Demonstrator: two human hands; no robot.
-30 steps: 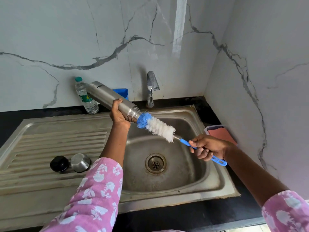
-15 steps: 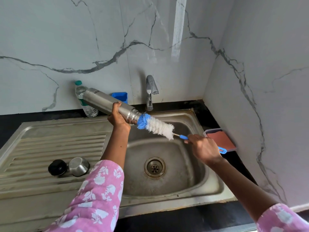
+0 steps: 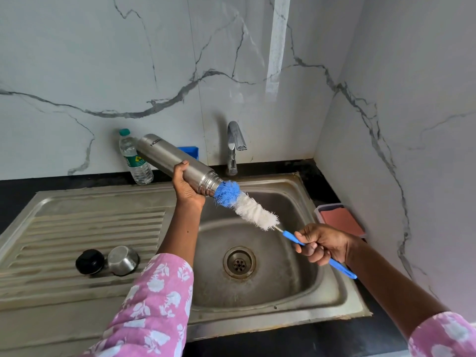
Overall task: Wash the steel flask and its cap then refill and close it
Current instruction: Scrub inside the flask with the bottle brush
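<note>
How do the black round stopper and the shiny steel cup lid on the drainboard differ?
The black round stopper is matte; the shiny steel cup lid is reflective metal. The stopper looks slightly smaller than the lid and lies to its left. Both rest on the ribbed steel drainboard, close together.

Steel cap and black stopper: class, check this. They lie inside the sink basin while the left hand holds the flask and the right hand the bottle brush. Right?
No. The head view shows the steel cap and black stopper on the drainboard, not in the basin; the left hand holds the steel flask and the right hand the bottle brush.
</note>
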